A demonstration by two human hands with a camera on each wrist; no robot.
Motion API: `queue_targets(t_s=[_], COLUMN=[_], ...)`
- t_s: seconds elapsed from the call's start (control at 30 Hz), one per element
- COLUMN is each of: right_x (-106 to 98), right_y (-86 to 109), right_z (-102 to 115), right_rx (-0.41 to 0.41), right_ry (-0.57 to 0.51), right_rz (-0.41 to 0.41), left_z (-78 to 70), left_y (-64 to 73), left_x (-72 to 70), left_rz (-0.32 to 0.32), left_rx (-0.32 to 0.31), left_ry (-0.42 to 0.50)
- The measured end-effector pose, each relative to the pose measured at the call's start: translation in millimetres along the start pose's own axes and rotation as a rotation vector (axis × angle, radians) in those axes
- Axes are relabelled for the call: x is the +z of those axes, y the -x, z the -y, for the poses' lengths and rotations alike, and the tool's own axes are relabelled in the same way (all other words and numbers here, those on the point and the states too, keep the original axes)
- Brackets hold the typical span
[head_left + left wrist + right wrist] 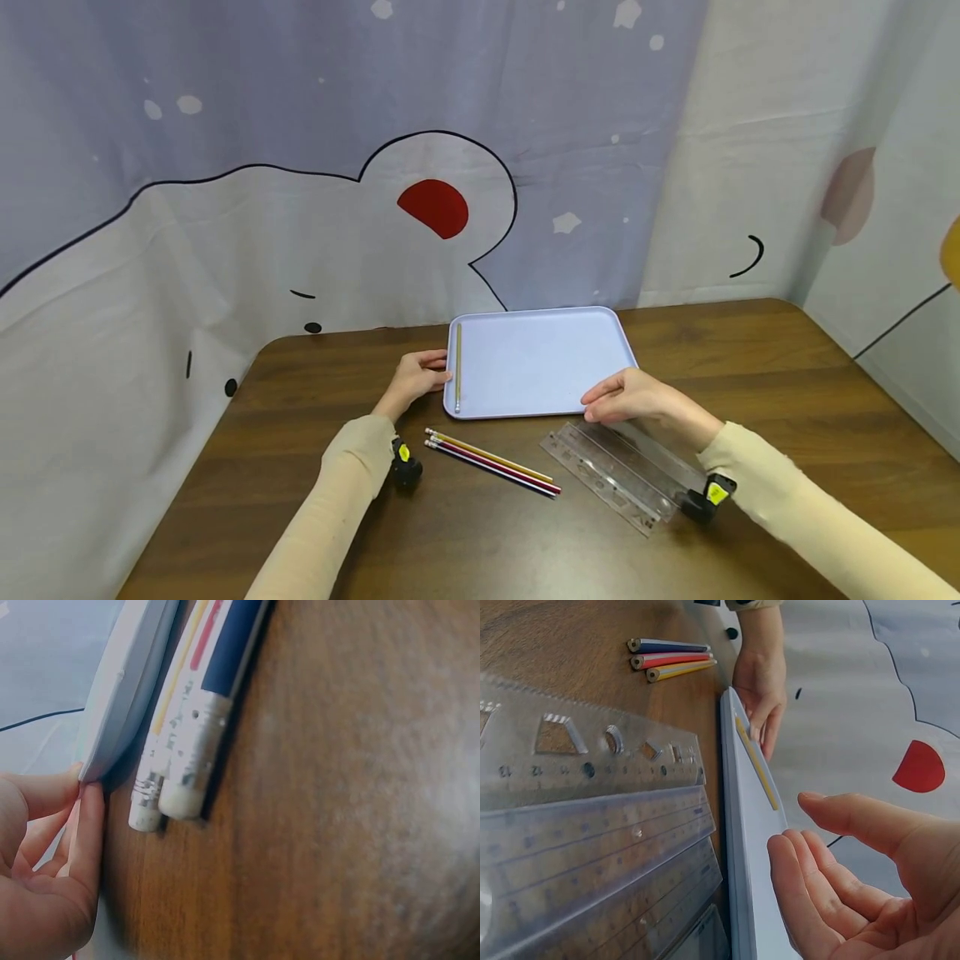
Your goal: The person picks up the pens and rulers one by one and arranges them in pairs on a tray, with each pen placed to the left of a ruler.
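My left hand (417,379) pinches the left rim of a pale lavender tray (540,358), thumb on top and fingers below in the left wrist view. A yellow pencil (458,367) lies in the tray along its left side, eraser toward me. My right hand (637,397) hovers over the tray's front right corner, thumb parted from the fingers, with nothing between them. Below it, several clear plastic rulers (600,832) lie side by side on the table, one with cut-out shapes. Left of them rest three pencils, one yellow (679,671), one red (671,660) and one dark blue (667,646).
A brown wooden table (480,550) carries everything. Behind its far edge hangs a printed curtain (585,167), close to the tray's back rim. Each wrist wears a small black camera (407,472).
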State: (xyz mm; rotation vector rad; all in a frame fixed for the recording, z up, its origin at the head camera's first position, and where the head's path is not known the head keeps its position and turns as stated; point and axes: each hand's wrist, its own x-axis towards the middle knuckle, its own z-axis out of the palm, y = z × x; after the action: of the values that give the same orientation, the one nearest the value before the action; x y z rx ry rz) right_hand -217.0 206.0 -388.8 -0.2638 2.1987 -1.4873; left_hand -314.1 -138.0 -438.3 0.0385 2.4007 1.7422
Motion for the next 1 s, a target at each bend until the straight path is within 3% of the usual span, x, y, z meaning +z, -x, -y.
queue_targets(t_s=[0.23, 0.47, 1.0], right_x=[-4.6, -11.4, -19.9], right_y=[4.6, 5.5, 14.7], right_z=[-4.3, -5.5, -17.1], right_rx=[0.035, 0.018, 0.030], right_ry=[-0.053, 0.010, 0.000], right_rz=[-0.019, -0.019, -0.026], left_z=[-1.1, 0.3, -1.0], left_y=[-0.2, -1.4, 0.1], left_x=[0.1, 0.7, 0.8], left_rz=[-0.005, -0.016, -0.008], left_rx=[0.007, 0.000, -0.006], left_ry=[0.001, -0.001, 0.005])
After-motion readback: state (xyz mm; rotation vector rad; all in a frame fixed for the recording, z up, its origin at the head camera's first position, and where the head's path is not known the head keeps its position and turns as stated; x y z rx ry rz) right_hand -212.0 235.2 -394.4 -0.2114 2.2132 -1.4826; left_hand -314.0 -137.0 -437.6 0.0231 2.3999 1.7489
